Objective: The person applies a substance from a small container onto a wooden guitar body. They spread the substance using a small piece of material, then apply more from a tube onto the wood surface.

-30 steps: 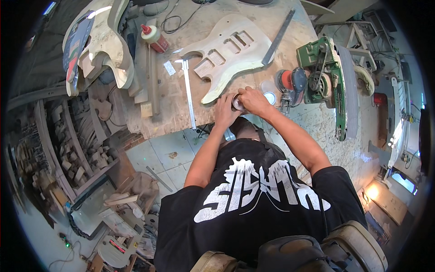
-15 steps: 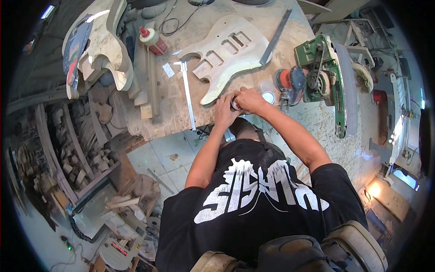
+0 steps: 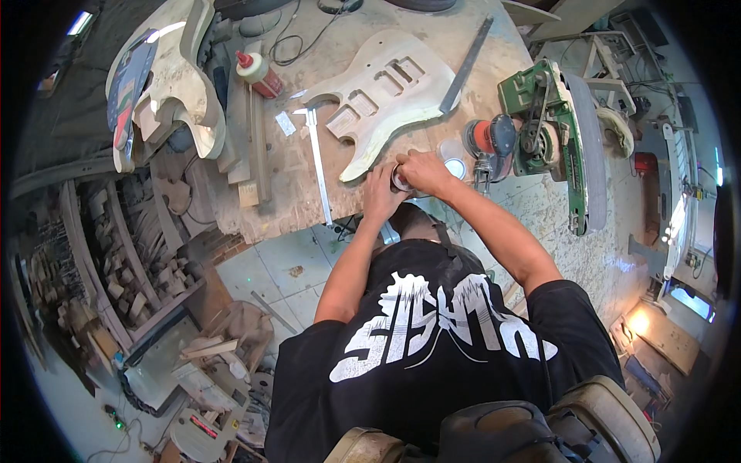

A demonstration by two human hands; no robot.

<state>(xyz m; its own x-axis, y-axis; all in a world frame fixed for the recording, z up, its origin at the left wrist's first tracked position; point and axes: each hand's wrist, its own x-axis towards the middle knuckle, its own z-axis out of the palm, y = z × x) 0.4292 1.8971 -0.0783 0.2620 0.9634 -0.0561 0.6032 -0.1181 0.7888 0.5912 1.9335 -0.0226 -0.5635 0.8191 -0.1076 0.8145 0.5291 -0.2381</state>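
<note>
At the near edge of the workbench (image 3: 270, 220), my left hand (image 3: 380, 193) is wrapped round a small round can (image 3: 400, 182). Closed fingers of my right hand (image 3: 423, 171) press at the can's top right side; whatever they pinch is hidden. Just beyond both hands lies a pale wooden electric guitar body (image 3: 369, 65) with routed cavities, one horn pointing toward my left hand. A white caliper (image 3: 318, 166) rests to the left. To the right of my right hand are a round white-topped container (image 3: 455, 168) and a clear cup (image 3: 450, 147).
An orange-and-black sander (image 3: 494, 137) and a green belt sander (image 3: 552, 131) stand to the right. A dark straightedge (image 3: 468, 65) touches the guitar body. Farther left are a red-capped glue bottle (image 3: 259, 75), wooden strips (image 3: 255, 147) and another guitar body (image 3: 181, 77).
Both hands stay at the can, with only a very slight shift of the fingers. The bench things have shifted slightly in the picture; otherwise they lie as before.
</note>
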